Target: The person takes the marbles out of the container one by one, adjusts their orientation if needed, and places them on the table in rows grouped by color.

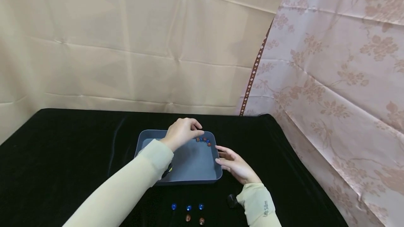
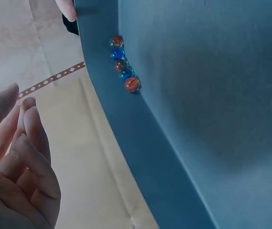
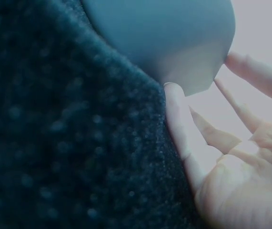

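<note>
Risks from where I'm standing, near to far. Loose marbles (image 1: 188,207), bottom centre of frame: five, nothing fencing them in, so a low swing of the left sleeve (image 1: 126,188) could send them rolling over the counter (image 1: 79,150). Right hand (image 1: 238,166), right of centre: a bump there could shove or tip the tray (image 1: 195,165), and the tray marbles (image 1: 204,139) would scatter. Left hand (image 1: 183,133), over the far rim: a finger dipping too low could break up that row. Tray bottom looks smooth, so I'd expect easy rolling.

Positions, same order. Loose marbles: below both hands in frame, between the forearms, well apart from either hand. Right hand: spread, thumb and fingers apart, at the tray's right wall; fingertips look to be touching its corner in the right wrist view. Tray: mid-frame, between the sleeves. Left hand: fingers loosely bent, tips near the thumb with a gap, nothing seen between them. Tray marbles: five, blue and orange, bent row in the tray's upper right corner; just beside the left fingertips in the head view, right hand lower and further right.
</note>
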A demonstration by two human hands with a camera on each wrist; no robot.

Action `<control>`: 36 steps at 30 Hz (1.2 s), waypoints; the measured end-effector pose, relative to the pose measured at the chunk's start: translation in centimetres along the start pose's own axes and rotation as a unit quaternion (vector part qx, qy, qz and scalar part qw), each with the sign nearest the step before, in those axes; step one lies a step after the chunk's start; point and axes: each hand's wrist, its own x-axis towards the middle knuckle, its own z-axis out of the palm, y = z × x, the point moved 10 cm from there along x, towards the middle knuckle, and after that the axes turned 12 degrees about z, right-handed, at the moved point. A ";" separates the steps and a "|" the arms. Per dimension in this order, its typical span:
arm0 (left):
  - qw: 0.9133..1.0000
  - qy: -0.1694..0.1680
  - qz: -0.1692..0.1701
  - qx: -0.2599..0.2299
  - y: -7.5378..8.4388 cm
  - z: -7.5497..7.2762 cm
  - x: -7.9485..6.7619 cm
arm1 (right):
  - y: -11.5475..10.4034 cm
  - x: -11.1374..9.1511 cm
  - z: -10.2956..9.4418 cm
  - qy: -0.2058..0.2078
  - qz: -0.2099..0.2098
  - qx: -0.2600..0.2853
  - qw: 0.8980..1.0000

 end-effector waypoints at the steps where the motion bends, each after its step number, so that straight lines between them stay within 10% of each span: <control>1: 1.000 -0.002 -0.001 0.001 -0.1 0.2 0.1 | 0.0 0.0 0.0 0.000 0.001 -0.001 1.000; 36: 0.997 -0.016 -0.042 0.066 -4.0 4.8 2.0 | 0.3 0.3 -0.5 0.005 0.012 0.001 1.000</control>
